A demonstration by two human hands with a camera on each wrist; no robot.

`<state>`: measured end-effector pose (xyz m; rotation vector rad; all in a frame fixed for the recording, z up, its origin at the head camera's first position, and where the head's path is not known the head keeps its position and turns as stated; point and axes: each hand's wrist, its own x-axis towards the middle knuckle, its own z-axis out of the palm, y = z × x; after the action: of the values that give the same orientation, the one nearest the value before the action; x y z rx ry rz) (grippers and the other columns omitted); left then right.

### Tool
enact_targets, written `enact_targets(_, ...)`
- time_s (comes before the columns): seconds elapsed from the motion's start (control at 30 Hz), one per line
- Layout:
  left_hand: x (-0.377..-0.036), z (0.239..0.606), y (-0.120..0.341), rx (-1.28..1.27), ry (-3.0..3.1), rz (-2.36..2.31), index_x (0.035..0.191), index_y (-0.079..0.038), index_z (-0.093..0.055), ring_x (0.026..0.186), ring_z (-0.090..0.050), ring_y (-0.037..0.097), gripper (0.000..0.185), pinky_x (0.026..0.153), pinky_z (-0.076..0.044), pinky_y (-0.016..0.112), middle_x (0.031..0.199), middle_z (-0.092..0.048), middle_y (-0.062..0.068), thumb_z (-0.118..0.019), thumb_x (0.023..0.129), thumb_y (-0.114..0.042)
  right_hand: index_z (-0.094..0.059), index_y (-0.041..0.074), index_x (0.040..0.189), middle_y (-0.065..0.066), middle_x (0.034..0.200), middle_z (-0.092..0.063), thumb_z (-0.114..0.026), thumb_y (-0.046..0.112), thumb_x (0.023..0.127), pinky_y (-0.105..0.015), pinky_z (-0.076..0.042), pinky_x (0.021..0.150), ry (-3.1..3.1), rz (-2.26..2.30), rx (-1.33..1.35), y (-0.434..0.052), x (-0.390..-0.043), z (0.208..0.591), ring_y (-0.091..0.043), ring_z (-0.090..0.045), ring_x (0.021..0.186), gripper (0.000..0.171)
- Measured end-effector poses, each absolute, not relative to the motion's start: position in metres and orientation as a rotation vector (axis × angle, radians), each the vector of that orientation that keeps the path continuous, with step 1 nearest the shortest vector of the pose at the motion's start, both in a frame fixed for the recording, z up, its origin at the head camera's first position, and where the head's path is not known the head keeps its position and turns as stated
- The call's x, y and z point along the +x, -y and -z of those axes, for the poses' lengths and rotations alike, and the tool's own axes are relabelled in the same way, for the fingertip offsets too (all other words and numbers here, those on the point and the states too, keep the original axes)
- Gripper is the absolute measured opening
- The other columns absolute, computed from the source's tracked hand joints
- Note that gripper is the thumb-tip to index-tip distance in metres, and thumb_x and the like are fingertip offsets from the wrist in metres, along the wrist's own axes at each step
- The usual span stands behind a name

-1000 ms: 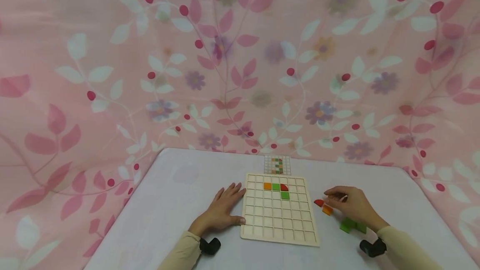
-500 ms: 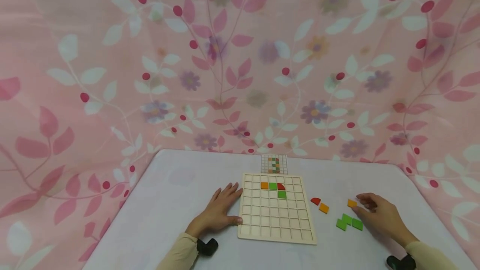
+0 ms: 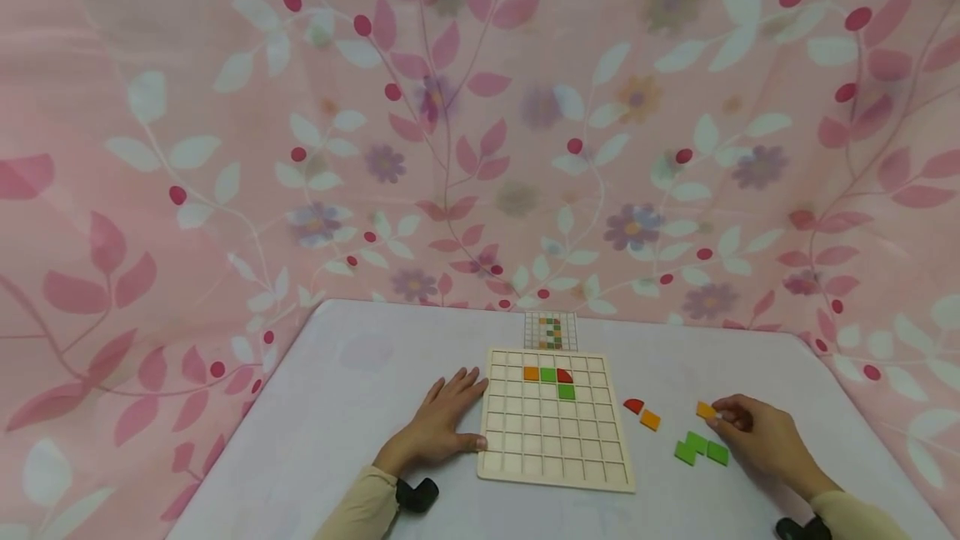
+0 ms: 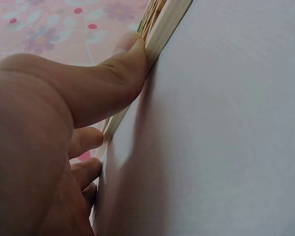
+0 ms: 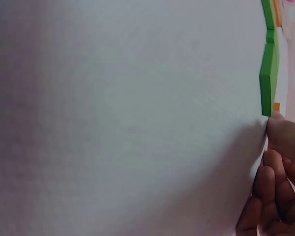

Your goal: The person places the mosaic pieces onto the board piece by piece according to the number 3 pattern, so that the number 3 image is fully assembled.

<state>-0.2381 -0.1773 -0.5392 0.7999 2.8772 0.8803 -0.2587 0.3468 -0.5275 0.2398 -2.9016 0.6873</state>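
A: Right hand at the right side of the white table, fingers curled, tips pinching or touching a small orange square tile. Which of the two, the head view does not settle. In the right wrist view only a sliver of that tile shows above the fingertips.

B: Orientation of the tile?

A: Flat on the table, square, so no long axis; turned slightly, one corner toward the board. It sits right of the wooden grid board, well apart from it.

B: Left hand?

A: Left hand lies flat beside the board's left edge, fingers straight, thumb pressed against the wooden rim. It holds nothing.

B: Surroundings?

A: Just in front of the right hand, a cluster of green tiles, touching one another. Between them and the board: a red quarter-round tile and a second orange tile, just beside each other. On the board, near the far edge, an orange, a green and a red piece in a row, one more green piece under them. Behind the board, a small pattern card printed with a coloured grid. Pink floral cloth behind the table.

B: Writing, labels?

A: None legible; the card is too small to read.
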Motion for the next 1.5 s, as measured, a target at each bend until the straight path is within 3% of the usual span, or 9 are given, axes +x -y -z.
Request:
enact_targets(0.23, -0.239, 0.54, 0.175, 0.809, -2.879, -0.878, 0.155, -0.01, -0.034, 0.151, -0.014, 0.036, 0.093, 0.118, -0.009, 0.063, 0.163, -0.023, 0.014, -0.074, 0.082, -0.05, -0.065, -0.001, 0.107, 0.002, 0.077, -0.056, -0.068, 0.013, 0.091, -0.023, -0.04, 0.056, 2.993, -0.591, 0.315, -0.338, -0.257, 0.521, -0.013, -0.047, 0.069, 0.022)
enact_targets(1.5, -0.24, 0.542, 0.178, 0.811, -2.89, -0.853, 0.155, -0.013, -0.032, 0.152, -0.013, 0.035, 0.093, 0.118, -0.009, 0.062, 0.163, -0.022, 0.012, -0.072, 0.082, -0.053, -0.063, 0.002, 0.109, 0.001, 0.089, -0.065, -0.069, 0.011, 0.092, -0.021, -0.05, 0.063, 2.938, -0.695, 0.409, -0.319, -0.26, 0.521, -0.003, -0.051, 0.073, 0.02)
